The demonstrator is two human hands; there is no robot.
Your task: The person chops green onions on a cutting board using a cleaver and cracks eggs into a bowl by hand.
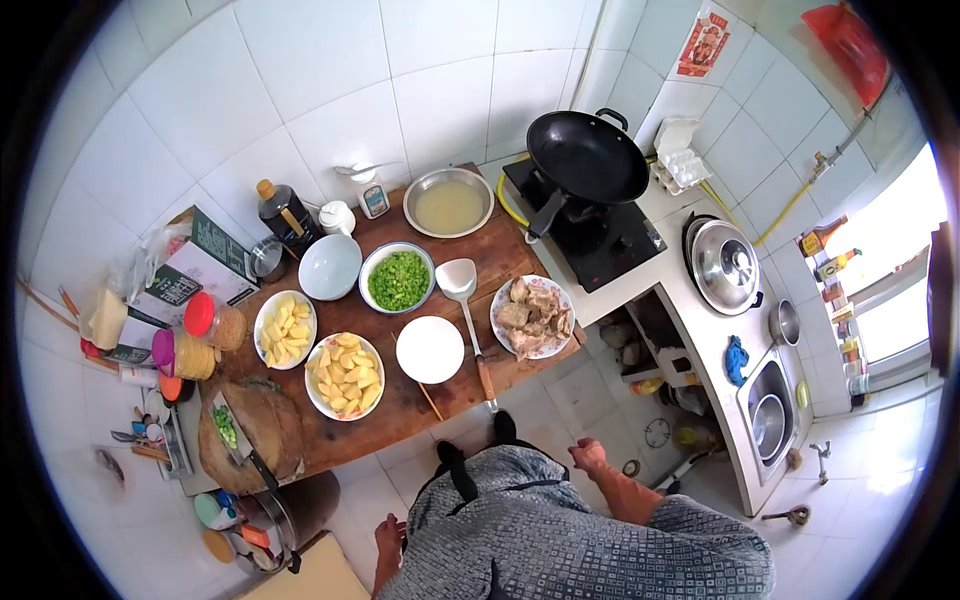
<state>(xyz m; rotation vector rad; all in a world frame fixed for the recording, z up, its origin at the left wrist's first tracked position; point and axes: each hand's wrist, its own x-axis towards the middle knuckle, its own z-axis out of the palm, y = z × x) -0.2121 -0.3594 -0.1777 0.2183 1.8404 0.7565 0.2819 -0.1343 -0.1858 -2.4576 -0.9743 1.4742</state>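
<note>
Wooden desk [400, 420], meat plate [496, 317] near right hand [589, 455]. Left hand [390, 532] beside patterned shirt [580, 530], partly hidden. Couldn't tell if either hand was open or closed.

The wooden table [390, 440] carries a metal basin [448, 203] of cloudy liquid near the wall. In front stand an empty pale bowl [330, 267], a bowl of chopped greens [398, 278] and two dishes of potato pieces [286, 330] [345, 376]. A white plate [430, 350] lies beside the spatula [468, 310], whose handle crosses the table's front edge; a plate of meat [532, 317] sits to the right. At the left end rests a round chopping board [275, 432], with a knife [262, 470] and chopped greens lying on it.
</note>
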